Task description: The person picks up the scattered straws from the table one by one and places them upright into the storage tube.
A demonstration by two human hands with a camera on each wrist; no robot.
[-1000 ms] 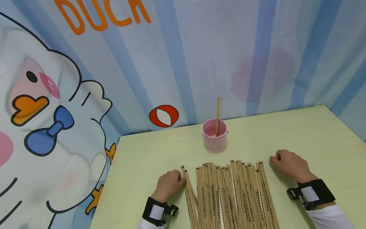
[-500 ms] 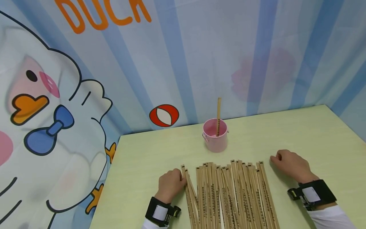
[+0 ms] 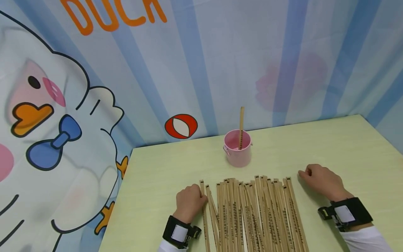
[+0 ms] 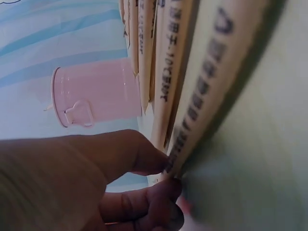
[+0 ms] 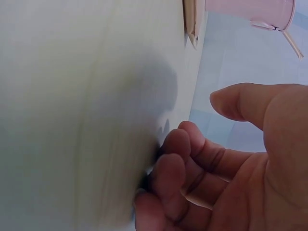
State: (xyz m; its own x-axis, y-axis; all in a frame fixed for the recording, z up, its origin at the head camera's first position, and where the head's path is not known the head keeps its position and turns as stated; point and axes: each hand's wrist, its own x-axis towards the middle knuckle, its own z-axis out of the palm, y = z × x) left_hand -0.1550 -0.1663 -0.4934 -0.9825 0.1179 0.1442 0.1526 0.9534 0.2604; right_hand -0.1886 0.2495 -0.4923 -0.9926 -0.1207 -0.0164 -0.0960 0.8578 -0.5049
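Many thin tan sticks printed with dark characters lie side by side in a row [image 3: 234, 217] on the table. At the row's left end, my left hand [image 3: 190, 201] pinches the top part of the outermost tan stick [image 3: 205, 227]. In the left wrist view, the thumb [image 4: 139, 151] and fingertips meet at that stick's end. Off the row's right side rests my right hand [image 3: 322, 180], holding nothing. Its fingers [image 5: 173, 171] curl loosely at the tabletop, with the thumb held apart.
Beyond the row stands a small pink bucket [image 3: 238, 157] with side handles, and one stick [image 3: 241, 119] leans upright in it. A striped blue cloth [image 3: 233, 70] with a printed duck hangs behind the pale yellow table [image 3: 163, 168].
My left hand has shifted slightly right and away from me. The outermost stick has turned a little and now lies apart from its neighbour. My right hand stays put.
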